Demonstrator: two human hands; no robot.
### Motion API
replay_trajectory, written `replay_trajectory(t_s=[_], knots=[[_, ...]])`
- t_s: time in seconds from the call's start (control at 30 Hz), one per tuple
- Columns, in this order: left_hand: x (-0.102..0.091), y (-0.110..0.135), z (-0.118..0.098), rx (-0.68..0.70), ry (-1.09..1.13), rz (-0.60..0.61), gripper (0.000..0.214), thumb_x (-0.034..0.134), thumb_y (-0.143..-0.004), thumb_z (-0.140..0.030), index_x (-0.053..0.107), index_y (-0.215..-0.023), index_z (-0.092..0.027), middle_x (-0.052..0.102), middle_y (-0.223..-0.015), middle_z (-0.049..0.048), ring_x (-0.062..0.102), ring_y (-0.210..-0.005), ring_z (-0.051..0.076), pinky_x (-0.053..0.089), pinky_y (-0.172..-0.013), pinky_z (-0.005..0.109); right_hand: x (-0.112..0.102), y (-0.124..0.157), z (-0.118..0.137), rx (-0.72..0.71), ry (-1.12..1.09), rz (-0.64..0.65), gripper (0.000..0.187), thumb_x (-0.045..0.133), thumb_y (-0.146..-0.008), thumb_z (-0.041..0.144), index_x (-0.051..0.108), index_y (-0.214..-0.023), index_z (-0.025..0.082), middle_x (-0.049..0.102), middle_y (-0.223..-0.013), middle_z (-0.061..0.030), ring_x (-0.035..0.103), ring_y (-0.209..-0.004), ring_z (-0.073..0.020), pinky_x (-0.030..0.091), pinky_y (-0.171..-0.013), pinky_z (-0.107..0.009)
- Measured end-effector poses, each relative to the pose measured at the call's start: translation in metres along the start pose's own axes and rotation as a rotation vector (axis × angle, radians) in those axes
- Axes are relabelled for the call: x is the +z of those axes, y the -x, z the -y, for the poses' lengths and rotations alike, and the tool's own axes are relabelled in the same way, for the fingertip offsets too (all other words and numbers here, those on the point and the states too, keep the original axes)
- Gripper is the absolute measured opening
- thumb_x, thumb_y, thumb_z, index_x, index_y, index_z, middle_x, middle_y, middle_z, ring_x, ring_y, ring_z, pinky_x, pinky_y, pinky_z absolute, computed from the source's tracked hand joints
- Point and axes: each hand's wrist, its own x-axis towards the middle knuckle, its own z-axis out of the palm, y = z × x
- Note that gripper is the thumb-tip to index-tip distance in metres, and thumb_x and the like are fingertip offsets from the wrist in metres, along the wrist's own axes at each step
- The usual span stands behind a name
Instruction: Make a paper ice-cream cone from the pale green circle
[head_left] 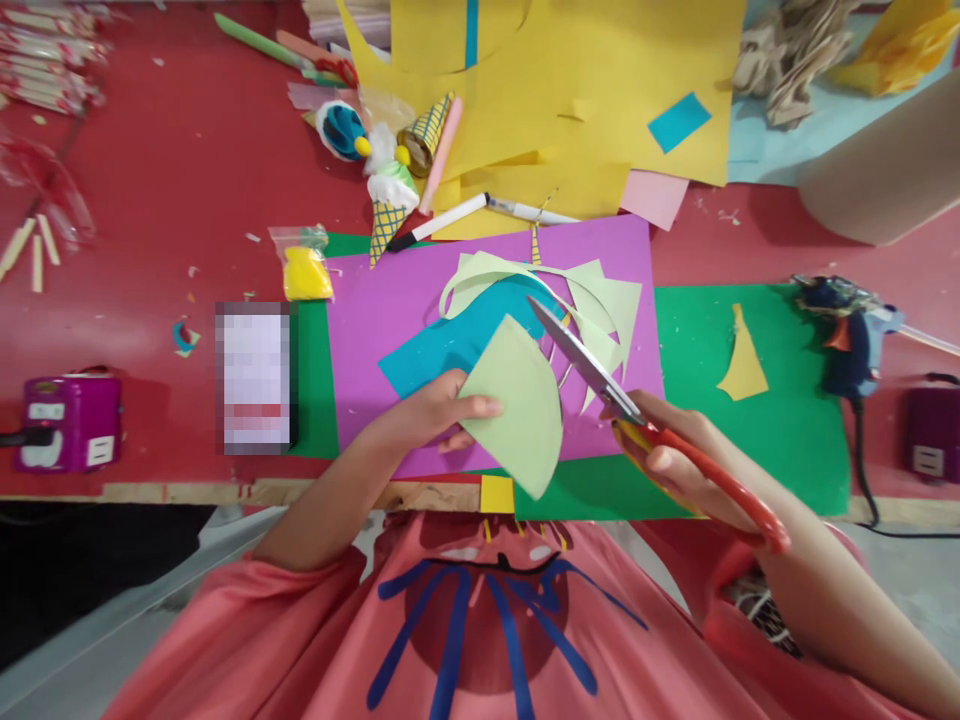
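Note:
Between thumb and fingers, my left hand (450, 408) grips a pale green paper sector (517, 410) shaped like a fan, its curved edge facing right. My right hand (667, 450) is wrapped round a pair of scissors (592, 372) with red handles. Their blades point up and left, look closed together, and sit just right of the paper, apart from it. Under both hands lies a purple sheet (375, 300) with a blue paper piece (427, 355) and curled pale green offcuts (607, 310) on it.
Decorated paper cones (388, 225) and two markers (450, 220) lie behind the purple sheet. A bag of yellow clay (306, 270) and a blurred phone (255, 380) are at left. Right stand a glue gun (855, 340) and a large cardboard tube (885, 160). Yellow sheets (585, 60) cover the back.

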Motion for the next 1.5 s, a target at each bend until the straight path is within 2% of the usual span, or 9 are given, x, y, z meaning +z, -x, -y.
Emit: replay_trajectory(t_s=[0.13, 0.33, 0.73, 0.87, 0.97, 1.1, 1.17, 1.37, 1.5], knots=[[0.010, -0.007, -0.001, 0.218, -0.041, -0.323, 0.039, 0.053, -0.085, -0.043, 0.051, -0.057, -0.015, 0.047, -0.042, -0.0041, 0.043, -0.035, 0.005, 0.033, -0.037, 0.017, -0.020, -0.002, -0.005, 0.150, 0.274, -0.345, 0.051, 0.055, -0.080, 0.062, 0.055, -0.110, 0.022, 0.053, -0.064, 0.0002, 0.048, -0.053, -0.0151, 0.038, -0.053, -0.028], [0.010, -0.014, 0.005, 0.328, 0.046, -0.370, 0.033, 0.055, -0.085, -0.042, 0.060, -0.069, -0.014, 0.061, -0.059, 0.0003, 0.053, -0.047, 0.008, 0.040, -0.044, 0.019, -0.055, -0.017, -0.041, 0.290, 0.615, -0.651, 0.050, 0.054, -0.081, 0.061, 0.057, -0.116, 0.025, 0.059, -0.079, -0.0083, 0.056, -0.073, -0.0282, 0.041, -0.065, -0.039], [0.018, -0.027, -0.004, 0.299, 0.389, -0.312, 0.023, 0.067, -0.078, -0.033, 0.067, -0.084, -0.011, 0.071, -0.079, 0.0053, 0.064, -0.064, 0.011, 0.052, -0.060, 0.022, -0.074, -0.016, -0.052, 0.313, 0.741, -0.599, 0.049, 0.054, -0.087, 0.043, 0.050, -0.132, 0.023, 0.061, -0.101, -0.0155, 0.054, -0.100, -0.0401, 0.041, -0.083, -0.053], [0.016, -0.031, -0.007, 0.303, 0.392, -0.327, 0.021, 0.066, -0.079, -0.031, 0.067, -0.087, -0.012, 0.071, -0.081, 0.0059, 0.065, -0.068, 0.013, 0.054, -0.067, 0.025, -0.060, -0.020, -0.022, 0.230, 0.762, -0.831, 0.040, 0.053, -0.089, 0.041, 0.061, -0.120, 0.018, 0.053, -0.122, -0.0205, 0.043, -0.120, -0.0432, 0.036, -0.096, -0.061], [0.011, -0.036, -0.008, 0.439, 0.399, -0.453, 0.019, 0.063, -0.080, -0.031, 0.066, -0.082, -0.013, 0.070, -0.079, 0.0044, 0.065, -0.071, 0.013, 0.054, -0.071, 0.026, -0.042, -0.030, -0.003, -0.019, 0.348, -0.621, 0.028, 0.052, -0.090, 0.045, 0.063, -0.110, 0.028, 0.062, -0.105, -0.0090, 0.058, -0.098, -0.0302, 0.046, -0.088, -0.051], [0.003, -0.042, -0.004, 0.547, 0.391, -0.544, 0.018, 0.060, -0.080, -0.032, 0.065, -0.081, -0.014, 0.068, -0.073, 0.0026, 0.064, -0.069, 0.012, 0.052, -0.069, 0.024, 0.000, -0.055, 0.009, -0.187, -0.180, 0.551, 0.036, 0.048, -0.094, 0.041, 0.059, -0.123, 0.023, 0.062, -0.126, -0.0057, 0.059, -0.113, -0.0201, 0.048, -0.095, -0.036], [0.000, -0.044, -0.002, 0.528, 0.398, -0.547, 0.018, 0.059, -0.079, -0.031, 0.066, -0.082, -0.014, 0.067, -0.072, 0.0025, 0.063, -0.068, 0.012, 0.051, -0.067, 0.023, 0.018, -0.069, 0.007, -0.176, -0.381, 0.716, 0.044, 0.047, -0.094, 0.040, 0.050, -0.134, 0.021, 0.052, -0.140, -0.0083, 0.051, -0.126, -0.0197, 0.045, -0.101, -0.034], [-0.004, -0.046, -0.002, 0.533, 0.477, -0.544, 0.018, 0.059, -0.079, -0.028, 0.067, -0.085, -0.014, 0.065, -0.072, 0.0022, 0.061, -0.068, 0.010, 0.050, -0.065, 0.021, 0.007, -0.113, -0.018, -0.185, -0.693, 0.049, 0.039, 0.056, -0.090, 0.039, 0.051, -0.127, 0.028, 0.050, -0.141, -0.0051, 0.051, -0.128, -0.0194, 0.041, -0.107, -0.040], [-0.004, -0.044, -0.004, 0.508, 0.433, -0.522, 0.018, 0.061, -0.078, -0.029, 0.067, -0.084, -0.014, 0.065, -0.072, 0.0024, 0.061, -0.068, 0.011, 0.049, -0.063, 0.022, -0.022, -0.124, -0.021, -0.280, -0.326, -0.562, 0.024, 0.057, -0.088, 0.036, 0.057, -0.110, 0.028, 0.059, -0.126, -0.0036, 0.057, -0.116, -0.0187, 0.047, -0.099, -0.038]])
